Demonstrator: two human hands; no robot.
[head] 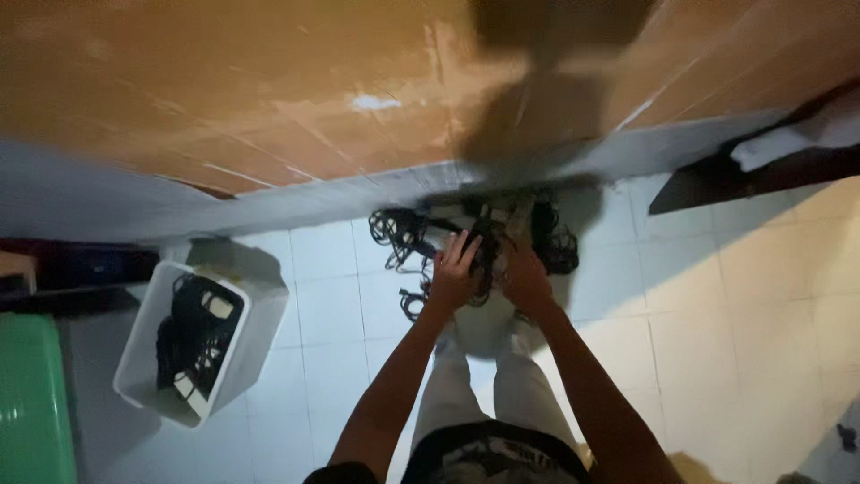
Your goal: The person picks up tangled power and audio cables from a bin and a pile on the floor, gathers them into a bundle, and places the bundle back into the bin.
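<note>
I look straight down at my own legs and a white tiled floor (717, 305). A tangled pile of black cables and chargers (403, 233) lies on the floor by the wall. My left hand (454, 269) rests on the tangle with fingers spread among the cords. My right hand (524, 276) is close beside it, also down in the pile; its fingers are partly hidden by the cables. Whether either hand grips a cord is unclear in the dim, blurred view.
A white plastic bin (260, 332) holding more black cables and adapters stands at the left. A green object (31, 403) sits at the far left edge. An orange-brown wall (224, 90) with a grey base runs along the top. A dark shelf (761, 166) juts at right.
</note>
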